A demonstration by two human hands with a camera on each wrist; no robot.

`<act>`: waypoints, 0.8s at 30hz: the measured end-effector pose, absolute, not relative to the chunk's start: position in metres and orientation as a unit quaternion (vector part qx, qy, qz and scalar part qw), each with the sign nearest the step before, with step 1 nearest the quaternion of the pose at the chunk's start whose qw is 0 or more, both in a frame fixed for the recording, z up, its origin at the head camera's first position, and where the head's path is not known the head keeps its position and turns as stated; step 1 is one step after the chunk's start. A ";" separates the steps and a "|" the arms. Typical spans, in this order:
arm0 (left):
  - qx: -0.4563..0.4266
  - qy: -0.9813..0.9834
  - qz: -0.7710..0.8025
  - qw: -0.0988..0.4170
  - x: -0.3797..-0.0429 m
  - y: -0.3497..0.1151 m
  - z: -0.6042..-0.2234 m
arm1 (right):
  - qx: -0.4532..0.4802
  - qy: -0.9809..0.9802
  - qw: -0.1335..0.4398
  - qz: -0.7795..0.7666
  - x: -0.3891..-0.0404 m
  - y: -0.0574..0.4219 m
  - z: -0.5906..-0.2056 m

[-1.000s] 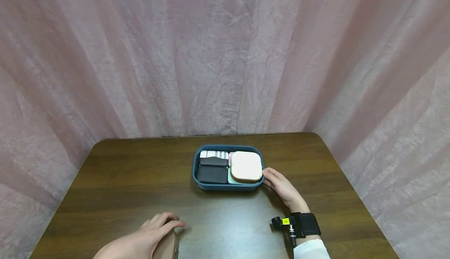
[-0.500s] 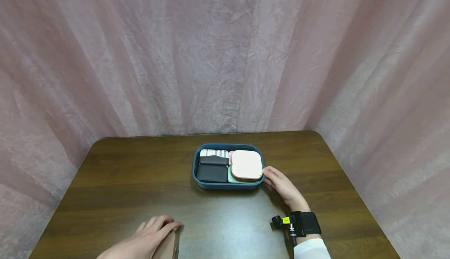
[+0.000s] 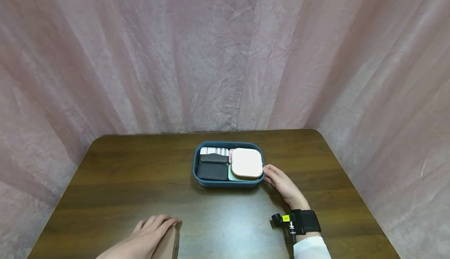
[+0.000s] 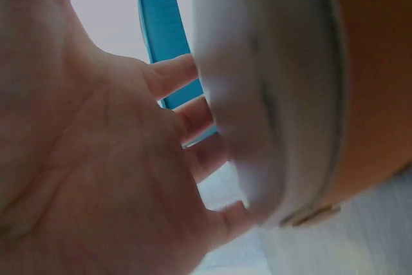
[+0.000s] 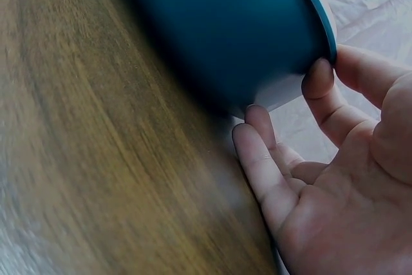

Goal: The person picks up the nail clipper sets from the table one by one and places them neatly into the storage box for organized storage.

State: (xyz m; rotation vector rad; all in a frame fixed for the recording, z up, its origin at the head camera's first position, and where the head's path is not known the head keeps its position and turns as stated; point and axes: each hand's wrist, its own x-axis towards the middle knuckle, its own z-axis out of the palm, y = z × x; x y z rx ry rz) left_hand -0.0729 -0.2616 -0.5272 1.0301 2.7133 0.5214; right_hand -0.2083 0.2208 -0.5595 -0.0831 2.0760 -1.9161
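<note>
In the head view my left hand [image 3: 145,237] rests at the front of the table on a light-brown, flat-topped case [image 3: 166,243]. Its fingers bend over the far edge. The left wrist view shows this case close up, with a pale side [image 4: 257,82] and an orange-brown face; my fingertips are hidden behind it. My right hand [image 3: 281,183] holds the right end of a blue storage bin [image 3: 228,184], thumb and finger at its rim. Inside the bin lie a white rounded-square case [image 3: 247,163], a black case [image 3: 212,171] and a checked-and-black pouch [image 3: 214,155].
Under the white case show a mint-green item [image 3: 233,176] and a bit of pink. The brown wooden table [image 3: 123,173] ends at a pink curtain [image 3: 211,56]. A camera on a black strap [image 3: 307,222] sits on my right wrist.
My left fingers have drawn back slightly to the left and settled lower along the case's far edge. The right hand stays at the bin; the head view has tilted a little.
</note>
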 end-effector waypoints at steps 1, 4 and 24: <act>0.344 0.917 0.178 0.099 -0.072 -0.262 -0.527 | -0.028 0.726 0.156 -0.669 -0.208 0.221 -0.560; 0.335 0.918 0.181 0.114 -0.071 -0.262 -0.526 | -0.018 0.728 0.156 -0.667 -0.208 0.224 -0.561; 0.322 0.920 0.180 0.130 -0.077 -0.258 -0.529 | -0.015 0.721 0.155 -0.675 -0.201 0.234 -0.568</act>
